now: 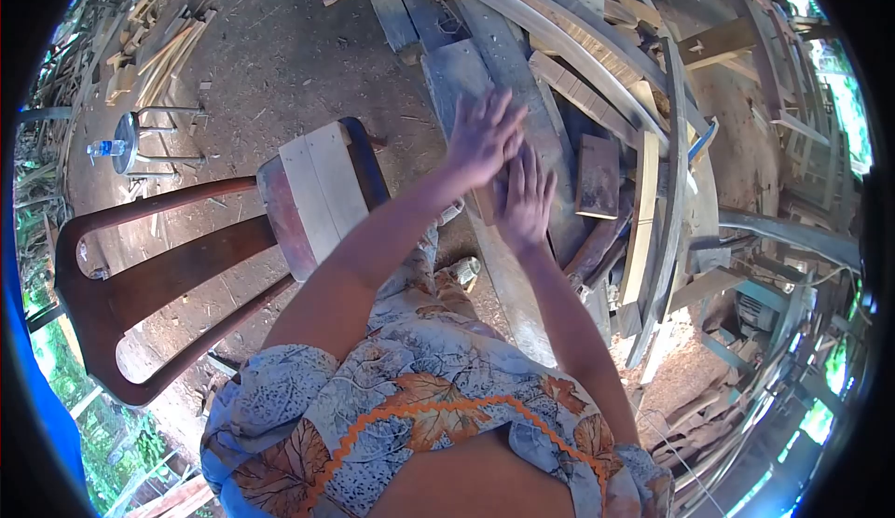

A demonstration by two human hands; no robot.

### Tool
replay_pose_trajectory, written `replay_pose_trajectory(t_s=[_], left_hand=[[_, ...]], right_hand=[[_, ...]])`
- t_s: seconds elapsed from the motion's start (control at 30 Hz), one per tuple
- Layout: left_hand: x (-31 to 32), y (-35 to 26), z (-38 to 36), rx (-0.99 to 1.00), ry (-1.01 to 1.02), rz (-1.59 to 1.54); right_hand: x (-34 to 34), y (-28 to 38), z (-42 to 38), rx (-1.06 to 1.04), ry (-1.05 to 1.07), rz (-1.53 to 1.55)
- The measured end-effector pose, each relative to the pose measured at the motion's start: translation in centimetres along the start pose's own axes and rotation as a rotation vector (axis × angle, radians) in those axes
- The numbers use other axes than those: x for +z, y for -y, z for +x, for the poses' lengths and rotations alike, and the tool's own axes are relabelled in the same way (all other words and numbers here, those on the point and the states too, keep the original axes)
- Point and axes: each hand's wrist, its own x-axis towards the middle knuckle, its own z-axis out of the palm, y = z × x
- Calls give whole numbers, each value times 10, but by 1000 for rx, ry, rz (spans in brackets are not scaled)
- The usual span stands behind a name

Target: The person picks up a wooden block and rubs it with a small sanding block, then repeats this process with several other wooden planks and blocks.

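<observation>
Both hands are open, left hand and right hand, fingers stretched over the bench (pressing or hovering, can't tell). There's the dark wood block, just right, nearer the right hand, long axis running away from the body.

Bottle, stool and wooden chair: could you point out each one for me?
Bottle [108,148]: head view, on its side.
Stool [130,130]: head view, on its round seat.
Wooden chair [191,261]: head view, on its back's middle slat.

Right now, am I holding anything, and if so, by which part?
Nothing visibly held: your left hand and right hand are open, fingers extended, over the grey boards. Your palms are hidden.
</observation>
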Motion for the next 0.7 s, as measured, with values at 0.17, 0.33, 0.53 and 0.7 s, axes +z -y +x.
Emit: replay_pose_trajectory(t_s=[0.17,0.33,0.53,0.7], left_hand=[[10,21,24,22,-25,12],[-8,-8,-26,5,-40,-38],[-23,-23,-76,-45,-4,-107],[-15,16,-21,-72,-45,-39]], right_hand=[[10,-5,33,-13,-19,9],[-5,6,-25,-31,-5,13],[-7,15,-67,-87,45,76],[-4,17,8,-105,13,124]])
